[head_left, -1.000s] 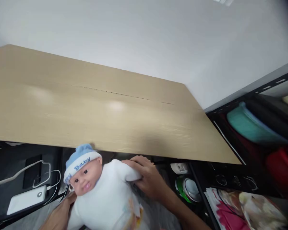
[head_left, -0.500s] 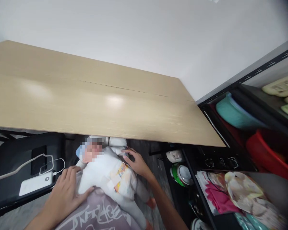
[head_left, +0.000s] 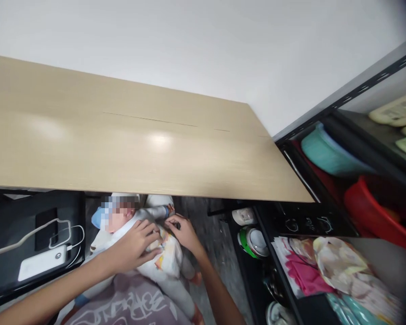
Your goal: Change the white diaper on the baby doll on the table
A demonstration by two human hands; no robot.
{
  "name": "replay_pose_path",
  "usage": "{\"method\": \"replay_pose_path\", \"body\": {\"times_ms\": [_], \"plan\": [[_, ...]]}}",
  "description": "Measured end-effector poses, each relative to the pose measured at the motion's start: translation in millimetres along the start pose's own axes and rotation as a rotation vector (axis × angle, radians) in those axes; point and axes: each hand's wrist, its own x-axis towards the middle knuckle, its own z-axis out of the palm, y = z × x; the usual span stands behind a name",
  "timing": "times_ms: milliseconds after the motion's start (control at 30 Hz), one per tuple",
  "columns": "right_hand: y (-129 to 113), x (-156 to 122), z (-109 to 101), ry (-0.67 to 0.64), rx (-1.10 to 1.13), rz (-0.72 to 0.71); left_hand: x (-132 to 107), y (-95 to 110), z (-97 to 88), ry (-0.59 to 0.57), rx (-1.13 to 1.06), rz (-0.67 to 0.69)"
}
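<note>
A baby doll (head_left: 162, 266) in a white suit and a blue-and-white hat lies on its back across my lap, its head under the front edge of the wooden table (head_left: 128, 144). A printed diaper (head_left: 169, 255) sits at its waist. My left hand (head_left: 135, 246) rests on the doll's chest and belly, fingers curled onto the diaper's top edge. My right hand (head_left: 181, 230) pinches at the diaper's upper corner by the doll's arm.
A black chair (head_left: 6, 266) at the left carries a white power bank (head_left: 42, 264) with a white cable. A black metal shelf (head_left: 311, 221) at the right holds teal and red basins, folded printed cloths and a green-and-white container (head_left: 253, 239).
The doll went from held upright facing me to lying on my lap. My left hand moved from the doll's side onto its belly. My right hand slid to the diaper's top corner.
</note>
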Motion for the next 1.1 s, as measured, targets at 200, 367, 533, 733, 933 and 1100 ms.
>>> {"method": "replay_pose_path", "body": {"times_ms": [200, 367, 533, 733, 933, 1100], "plan": [[-16, 6, 4, 0.060, -0.012, -0.069, -17, 9, -16.7, 0.064, -0.137, -0.051], [-61, 3, 17, -0.263, -0.055, -0.278, -40, 12, -34.7, -0.025, -0.364, -0.077], [-69, -3, -1, -0.305, -0.233, -0.132, -56, 6, -12.3, -0.199, -0.550, -0.051], [-60, -43, -45, -0.403, -0.393, 0.207, -47, 10, 6.4, -0.180, -0.521, 0.007], [-49, -73, -30, -0.413, -0.530, 0.336, 18, 2, 11.0, 0.010, -0.169, -0.008], [-42, -81, -17, -0.343, -0.543, 0.319, 91, -23, 46.6, -0.260, 0.018, -0.019]]}}
